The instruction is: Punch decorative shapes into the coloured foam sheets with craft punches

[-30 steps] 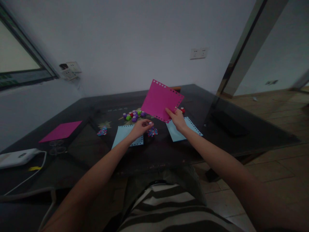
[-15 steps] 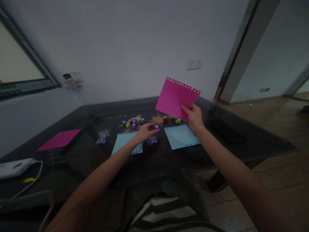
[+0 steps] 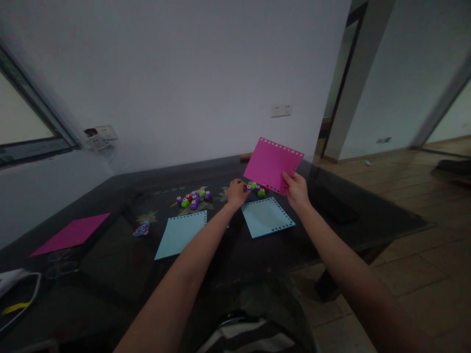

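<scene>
My right hand [image 3: 297, 190] pinches a pink sheet of paper [image 3: 272, 164] by its lower right side, holding it tilted above the table. Small holes run along the sheet's top and bottom edges. My left hand [image 3: 237, 192] reaches over the table, its fingers closed on a small purple craft punch [image 3: 248, 189]. Right beside it stand several other punches, among them a green punch [image 3: 261, 193]. Below my hands lies a light blue sheet [image 3: 267, 215] with punched edges. Another blue sheet [image 3: 180, 233] rests partly under my left forearm.
Several purple, green and red punches [image 3: 194, 205] cluster behind the left blue sheet. A pile of coloured paper bits [image 3: 142, 229] sits left of it. Another pink sheet [image 3: 73, 234] lies at the left, near a white device with a cable [image 3: 35, 294]. A wall borders the table's back.
My left hand has moved right and away from me with the purple punch, to the right-hand punch group. The pink sheet has come lower. The camera view has shifted.
</scene>
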`<state>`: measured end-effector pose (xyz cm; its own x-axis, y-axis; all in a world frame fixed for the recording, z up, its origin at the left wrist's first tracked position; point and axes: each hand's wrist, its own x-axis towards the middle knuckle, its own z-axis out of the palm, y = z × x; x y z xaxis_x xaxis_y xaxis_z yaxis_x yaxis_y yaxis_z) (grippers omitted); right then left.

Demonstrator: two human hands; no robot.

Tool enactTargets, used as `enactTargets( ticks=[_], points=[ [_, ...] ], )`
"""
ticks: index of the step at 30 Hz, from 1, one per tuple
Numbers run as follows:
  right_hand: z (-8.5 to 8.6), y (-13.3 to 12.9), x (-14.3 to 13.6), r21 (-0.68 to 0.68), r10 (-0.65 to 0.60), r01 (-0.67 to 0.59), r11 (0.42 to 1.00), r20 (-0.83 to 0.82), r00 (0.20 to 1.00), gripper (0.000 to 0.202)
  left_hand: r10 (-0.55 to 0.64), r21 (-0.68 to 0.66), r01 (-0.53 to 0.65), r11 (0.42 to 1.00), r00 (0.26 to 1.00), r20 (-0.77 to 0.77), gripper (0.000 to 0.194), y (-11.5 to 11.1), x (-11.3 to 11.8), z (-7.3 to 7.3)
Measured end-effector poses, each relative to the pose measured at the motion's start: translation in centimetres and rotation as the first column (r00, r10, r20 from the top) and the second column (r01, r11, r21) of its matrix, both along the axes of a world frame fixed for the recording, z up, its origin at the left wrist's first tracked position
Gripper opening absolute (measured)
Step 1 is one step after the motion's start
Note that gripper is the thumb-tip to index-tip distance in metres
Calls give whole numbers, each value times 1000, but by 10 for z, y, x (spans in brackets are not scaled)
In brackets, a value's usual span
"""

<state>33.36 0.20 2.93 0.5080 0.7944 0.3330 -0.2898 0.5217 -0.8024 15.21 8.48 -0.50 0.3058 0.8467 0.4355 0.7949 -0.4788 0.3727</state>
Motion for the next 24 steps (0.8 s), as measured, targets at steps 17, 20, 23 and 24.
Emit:
enactTargets(
  ticks=[17, 20, 23, 24],
  points=[
    [6, -3, -5, -18, 48, -48, 999, -16, 999, 36, 173, -114, -183, 976, 981, -90, 29, 24, 23, -16],
    [6, -2, -6, -39, 40, -40, 998, -17, 999, 39, 181, -131, -190, 973, 980, -79, 29, 23, 22, -12],
    [7, -2, -7, -33, 31, -31, 999, -20, 999, 40, 153, -151, -162, 975, 986, -68, 29, 22, 21, -7],
    [7, -2, -7, -27, 31, -32, 999, -20, 999, 40, 138, -159, -147, 976, 988, -66, 30, 22, 21, -6]
  ],
)
